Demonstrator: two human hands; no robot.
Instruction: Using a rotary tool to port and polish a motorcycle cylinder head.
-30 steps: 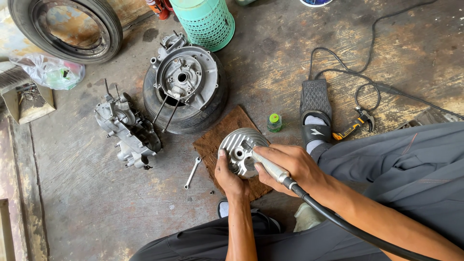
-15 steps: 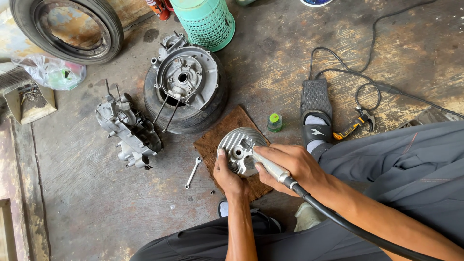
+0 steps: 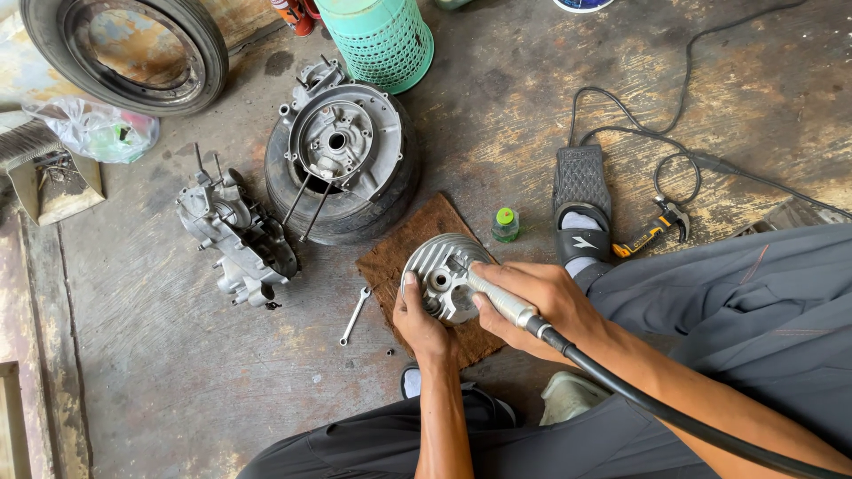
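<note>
My left hand (image 3: 421, 318) grips the near edge of a round, finned metal cylinder head (image 3: 437, 270) and holds it on a brown wooden board (image 3: 401, 251). My right hand (image 3: 537, 306) is closed around the silver handpiece of a rotary tool (image 3: 498, 300). The tool's tip touches the inner face of the cylinder head. Its thick black flexible shaft (image 3: 674, 412) runs back over my right forearm to the lower right.
An engine case (image 3: 342, 142) rests on a small tyre (image 3: 366, 206), with another engine part (image 3: 234, 232) to its left. A wrench (image 3: 354, 316), a small green-capped bottle (image 3: 505, 224), a hammer (image 3: 655, 228), black cable (image 3: 682, 98), a green basket (image 3: 380, 39) and a large tyre (image 3: 126, 49) lie around.
The cylinder head and both hands have stayed in place; the handpiece has shifted only slightly against the part.
</note>
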